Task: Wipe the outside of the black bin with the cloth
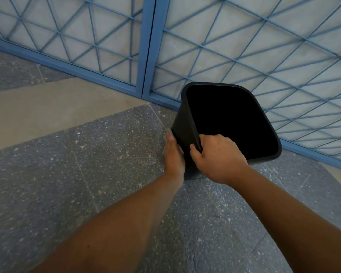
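Right now the right hand (218,158) grips the bin (185,131) at its near rim corner, fingers curled inside, thumb on the outer wall. Just left of that grip, the left hand (173,154) lies flat with straight fingers, pressing a pale cloth (168,134) against the bin's outer side. Beyond both hands, the bin stands on the speckled floor (106,154) by a blue grille (146,56).

Cloth (166,143) is mostly hidden under the left hand (173,156), center frame; bin (182,133) inside is just black, base hidden.
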The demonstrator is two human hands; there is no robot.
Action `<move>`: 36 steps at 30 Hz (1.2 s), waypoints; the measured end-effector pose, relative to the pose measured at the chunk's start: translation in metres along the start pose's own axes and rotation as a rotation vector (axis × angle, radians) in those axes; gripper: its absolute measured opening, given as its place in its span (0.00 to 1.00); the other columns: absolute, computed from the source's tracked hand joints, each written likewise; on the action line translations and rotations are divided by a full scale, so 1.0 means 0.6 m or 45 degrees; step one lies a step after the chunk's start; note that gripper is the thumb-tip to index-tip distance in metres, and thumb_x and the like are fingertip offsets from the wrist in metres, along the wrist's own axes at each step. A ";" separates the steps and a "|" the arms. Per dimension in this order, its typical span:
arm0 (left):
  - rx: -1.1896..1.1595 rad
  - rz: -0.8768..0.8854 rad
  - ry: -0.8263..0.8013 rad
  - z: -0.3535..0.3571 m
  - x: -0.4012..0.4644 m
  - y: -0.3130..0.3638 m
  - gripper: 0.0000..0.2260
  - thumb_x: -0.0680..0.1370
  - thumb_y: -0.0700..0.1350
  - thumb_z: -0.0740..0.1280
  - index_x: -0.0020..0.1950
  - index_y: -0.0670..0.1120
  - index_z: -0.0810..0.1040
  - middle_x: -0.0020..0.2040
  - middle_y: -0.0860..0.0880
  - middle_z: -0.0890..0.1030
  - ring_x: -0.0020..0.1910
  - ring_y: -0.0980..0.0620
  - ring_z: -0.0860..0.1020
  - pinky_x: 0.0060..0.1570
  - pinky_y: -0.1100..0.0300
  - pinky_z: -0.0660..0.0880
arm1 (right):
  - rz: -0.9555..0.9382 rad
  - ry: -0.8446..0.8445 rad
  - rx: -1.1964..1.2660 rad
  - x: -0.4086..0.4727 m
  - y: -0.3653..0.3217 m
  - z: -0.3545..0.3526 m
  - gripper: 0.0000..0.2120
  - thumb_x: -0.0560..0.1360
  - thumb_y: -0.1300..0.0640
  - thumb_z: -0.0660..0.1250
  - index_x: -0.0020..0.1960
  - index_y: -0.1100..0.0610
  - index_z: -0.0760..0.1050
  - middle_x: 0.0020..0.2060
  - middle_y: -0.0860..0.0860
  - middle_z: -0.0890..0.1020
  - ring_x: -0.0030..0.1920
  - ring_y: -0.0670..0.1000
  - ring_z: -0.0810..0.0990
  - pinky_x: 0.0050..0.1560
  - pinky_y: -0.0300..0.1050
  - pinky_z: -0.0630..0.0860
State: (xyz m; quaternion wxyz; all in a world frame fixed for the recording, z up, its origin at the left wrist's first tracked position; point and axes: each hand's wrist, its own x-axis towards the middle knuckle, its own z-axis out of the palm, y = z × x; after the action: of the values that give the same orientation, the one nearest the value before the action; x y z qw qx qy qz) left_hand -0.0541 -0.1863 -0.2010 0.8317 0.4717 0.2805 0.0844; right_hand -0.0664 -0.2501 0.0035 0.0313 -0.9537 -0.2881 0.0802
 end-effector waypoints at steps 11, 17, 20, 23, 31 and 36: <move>-0.020 -0.013 0.002 0.011 0.000 0.035 0.38 0.75 0.81 0.56 0.81 0.66 0.67 0.84 0.57 0.65 0.84 0.54 0.63 0.84 0.46 0.58 | 0.014 -0.008 -0.020 0.003 0.001 0.002 0.16 0.78 0.46 0.56 0.33 0.49 0.62 0.28 0.49 0.73 0.31 0.51 0.75 0.33 0.45 0.71; 0.066 0.257 -0.086 -0.002 -0.038 0.005 0.26 0.81 0.75 0.49 0.80 0.76 0.58 0.87 0.62 0.55 0.87 0.56 0.52 0.85 0.47 0.52 | 0.007 -0.004 -0.039 0.001 0.000 0.000 0.17 0.79 0.46 0.56 0.33 0.49 0.60 0.28 0.48 0.72 0.31 0.49 0.73 0.33 0.45 0.70; 0.048 -0.041 -0.064 -0.013 0.002 0.015 0.41 0.70 0.86 0.54 0.80 0.73 0.63 0.86 0.58 0.62 0.86 0.51 0.58 0.83 0.41 0.57 | 0.006 -0.002 -0.034 0.002 -0.003 0.000 0.17 0.79 0.46 0.56 0.32 0.49 0.60 0.28 0.49 0.72 0.31 0.50 0.74 0.33 0.45 0.71; 0.100 0.222 -0.078 0.024 -0.064 0.086 0.29 0.84 0.69 0.50 0.85 0.65 0.56 0.87 0.61 0.53 0.87 0.58 0.48 0.84 0.51 0.48 | 0.009 -0.007 -0.023 0.003 -0.001 0.001 0.17 0.79 0.46 0.56 0.33 0.49 0.62 0.28 0.49 0.73 0.29 0.49 0.73 0.32 0.44 0.70; 0.054 0.007 -0.033 0.009 -0.024 0.052 0.36 0.75 0.81 0.53 0.81 0.70 0.65 0.85 0.61 0.61 0.85 0.55 0.59 0.84 0.46 0.56 | 0.011 0.009 -0.036 0.005 -0.004 0.000 0.17 0.79 0.47 0.56 0.32 0.50 0.62 0.27 0.48 0.72 0.28 0.47 0.71 0.30 0.44 0.66; 0.095 0.214 -0.097 -0.001 -0.047 0.033 0.33 0.79 0.78 0.52 0.83 0.69 0.59 0.86 0.60 0.58 0.86 0.53 0.57 0.84 0.43 0.56 | 0.008 0.001 -0.024 0.004 -0.002 0.002 0.16 0.78 0.46 0.57 0.33 0.50 0.63 0.27 0.48 0.72 0.29 0.49 0.73 0.31 0.45 0.69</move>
State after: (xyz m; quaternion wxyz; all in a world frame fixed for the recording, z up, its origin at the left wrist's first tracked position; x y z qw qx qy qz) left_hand -0.0753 -0.1863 -0.1737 0.8135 0.5272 0.2111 0.1254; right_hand -0.0650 -0.2477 0.0020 0.0224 -0.9550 -0.2857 0.0771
